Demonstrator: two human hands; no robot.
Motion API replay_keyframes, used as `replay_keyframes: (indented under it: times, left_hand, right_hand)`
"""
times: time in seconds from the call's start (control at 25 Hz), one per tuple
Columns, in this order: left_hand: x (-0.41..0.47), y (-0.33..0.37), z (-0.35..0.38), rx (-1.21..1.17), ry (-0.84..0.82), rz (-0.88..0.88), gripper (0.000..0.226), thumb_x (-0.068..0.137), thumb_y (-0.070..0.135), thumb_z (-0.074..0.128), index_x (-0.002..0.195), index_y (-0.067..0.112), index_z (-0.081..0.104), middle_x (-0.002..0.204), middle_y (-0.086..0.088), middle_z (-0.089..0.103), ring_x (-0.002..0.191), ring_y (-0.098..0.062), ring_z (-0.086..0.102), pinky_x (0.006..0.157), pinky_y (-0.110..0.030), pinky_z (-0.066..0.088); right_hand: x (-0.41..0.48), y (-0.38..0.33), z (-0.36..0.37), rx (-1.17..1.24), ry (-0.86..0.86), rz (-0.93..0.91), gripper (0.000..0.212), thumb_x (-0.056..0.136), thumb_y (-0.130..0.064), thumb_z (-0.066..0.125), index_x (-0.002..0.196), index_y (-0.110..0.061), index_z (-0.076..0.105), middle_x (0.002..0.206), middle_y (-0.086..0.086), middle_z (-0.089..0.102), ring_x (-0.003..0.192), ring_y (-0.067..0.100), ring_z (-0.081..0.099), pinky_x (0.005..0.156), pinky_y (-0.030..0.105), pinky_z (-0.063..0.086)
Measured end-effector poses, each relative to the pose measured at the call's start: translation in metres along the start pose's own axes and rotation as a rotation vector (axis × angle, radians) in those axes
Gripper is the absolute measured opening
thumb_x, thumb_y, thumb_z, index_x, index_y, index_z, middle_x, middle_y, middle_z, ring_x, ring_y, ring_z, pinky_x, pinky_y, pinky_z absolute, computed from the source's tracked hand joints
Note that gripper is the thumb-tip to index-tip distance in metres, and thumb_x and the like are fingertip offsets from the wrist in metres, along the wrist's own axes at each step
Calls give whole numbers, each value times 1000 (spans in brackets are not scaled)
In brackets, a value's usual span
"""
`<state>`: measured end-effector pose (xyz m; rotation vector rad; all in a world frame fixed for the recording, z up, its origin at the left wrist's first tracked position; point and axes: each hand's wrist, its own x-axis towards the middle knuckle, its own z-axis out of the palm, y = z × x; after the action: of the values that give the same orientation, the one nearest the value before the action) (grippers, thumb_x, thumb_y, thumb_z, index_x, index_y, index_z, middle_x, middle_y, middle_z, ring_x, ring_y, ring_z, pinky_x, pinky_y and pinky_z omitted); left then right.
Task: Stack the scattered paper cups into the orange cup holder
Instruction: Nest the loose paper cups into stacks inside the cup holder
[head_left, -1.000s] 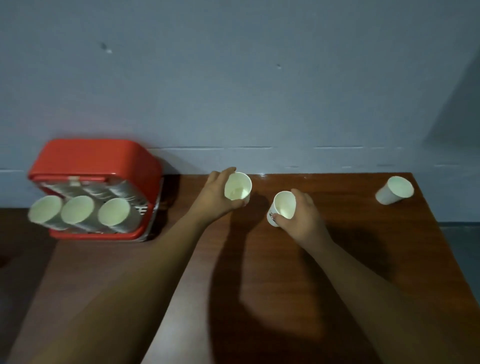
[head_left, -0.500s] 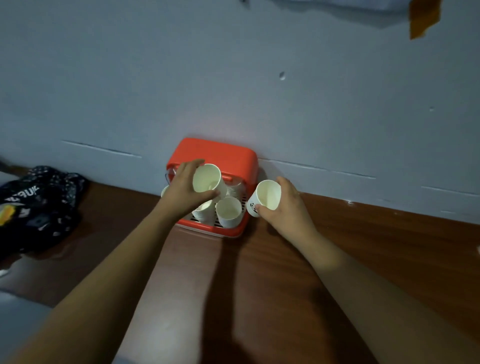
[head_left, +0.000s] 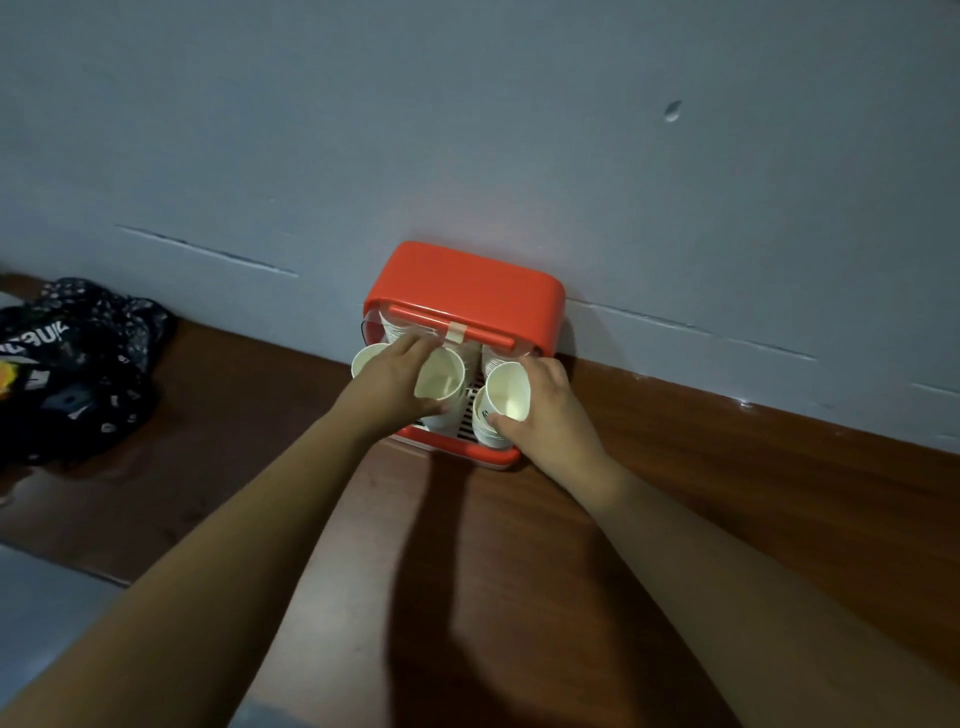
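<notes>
Seating two paper cups at once: left hand (head_left: 390, 375) is closed around a paper cup (head_left: 439, 377) over the middle stack, right hand (head_left: 540, 403) closed around a second paper cup (head_left: 508, 391) nested on the right stack (head_left: 488, 426) in the orange cup holder (head_left: 467, 291), which sits on the worktop (head_left: 727, 493) against the wall. Left stack (head_left: 364, 360) untouched. Next, probably push both cups fully down, release each grip, then look for any leftover cups.
</notes>
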<state>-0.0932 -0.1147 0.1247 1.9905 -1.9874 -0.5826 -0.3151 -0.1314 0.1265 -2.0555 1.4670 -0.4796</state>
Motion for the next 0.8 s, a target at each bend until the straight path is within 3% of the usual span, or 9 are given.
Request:
replay_keyframes:
  times: [0.2, 0.32, 0.52, 0.68, 0.8]
  left_hand:
    - [7, -10, 19, 69, -101, -16, 89, 73, 27, 85, 149, 16, 40, 152, -5, 43, 132, -29, 47, 106, -37, 39]
    - [10, -13, 24, 76, -78, 0, 85, 71, 26, 86, 144, 14, 45, 146, -7, 48, 123, -31, 54, 100, -39, 45]
    - [12, -15, 26, 96, -81, 11, 87, 69, 25, 86, 144, 13, 45, 146, -6, 49, 123, -31, 54, 100, -39, 45]
    - [12, -15, 27, 100, -78, 3, 88, 71, 26, 86, 146, 12, 43, 148, -7, 47, 126, -31, 52, 101, -40, 43]
    - [9, -15, 27, 100, -73, 6, 91, 70, 30, 86, 147, 11, 41, 149, -8, 45, 127, -32, 51, 101, -42, 43]
  right_hand:
    - [0, 2, 17, -155, 112, -37, 74, 77, -39, 78, 137, -13, 43, 130, 4, 42, 106, 26, 59, 82, 34, 51]
    - [-9, 8, 31, -195, 68, -19, 83, 73, -39, 82, 140, -13, 39, 125, 5, 41, 100, 27, 61, 79, 38, 55]
    - [3, 14, 43, -143, 71, 56, 81, 67, -38, 86, 132, -11, 47, 122, 6, 45, 107, 28, 58, 88, 42, 52]
    - [3, 18, 51, -66, -3, 96, 97, 65, -33, 89, 142, -12, 35, 136, 8, 45, 117, 29, 55, 89, 42, 51]
    - [4, 22, 46, -36, -43, 118, 96, 64, -35, 89, 141, -16, 35, 136, 8, 46, 119, 30, 54, 92, 44, 50]
